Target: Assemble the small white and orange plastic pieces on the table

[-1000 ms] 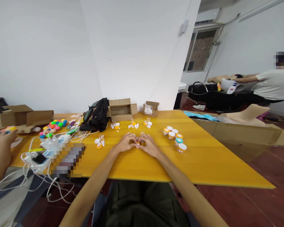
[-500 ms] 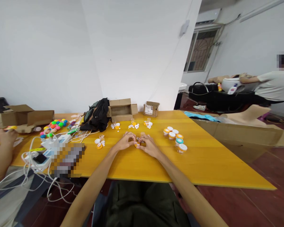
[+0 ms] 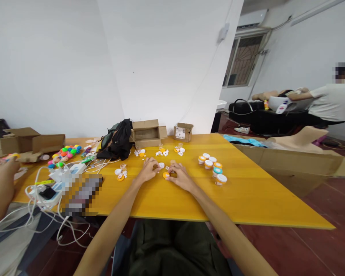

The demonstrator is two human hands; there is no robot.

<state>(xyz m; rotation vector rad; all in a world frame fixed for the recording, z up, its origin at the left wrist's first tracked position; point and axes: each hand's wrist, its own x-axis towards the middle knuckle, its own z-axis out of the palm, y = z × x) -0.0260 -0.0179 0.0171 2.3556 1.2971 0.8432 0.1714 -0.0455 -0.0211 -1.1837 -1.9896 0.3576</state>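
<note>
Half a second ago the two hands met fingertip to fingertip. Now the left hand (image 3: pixel 148 171) has drawn off toward 10 o'clock, and a gap shows between it and the right hand (image 3: pixel 180 176). In that gap lies a flat round orange plastic cap (image 3: pixel 166 175), right at the right hand's fingertips. At 11 o'clock from it is a small round white plastic cap (image 3: pixel 161 165). Both hands have their fingers curled downward, and it cannot be told whether either one pinches anything. They rest on the smooth yellow wood-grained tabletop (image 3: pixel 247 195).

At 3 o'clock from the right hand, well apart from it, stands a cluster of small squat jars with white, orange and teal lids (image 3: pixel 212 165). At 12 o'clock, by the wall, sit an open brown cardboard box (image 3: pixel 147 134) and a crumpled black fabric bag (image 3: pixel 118 140). Out at 9 o'clock lie tangled white cables (image 3: pixel 46 180) and glossy bright-coloured balls (image 3: pixel 65 152). A co-worker's hand (image 3: pixel 4 168) is at the table's left edge.
</note>
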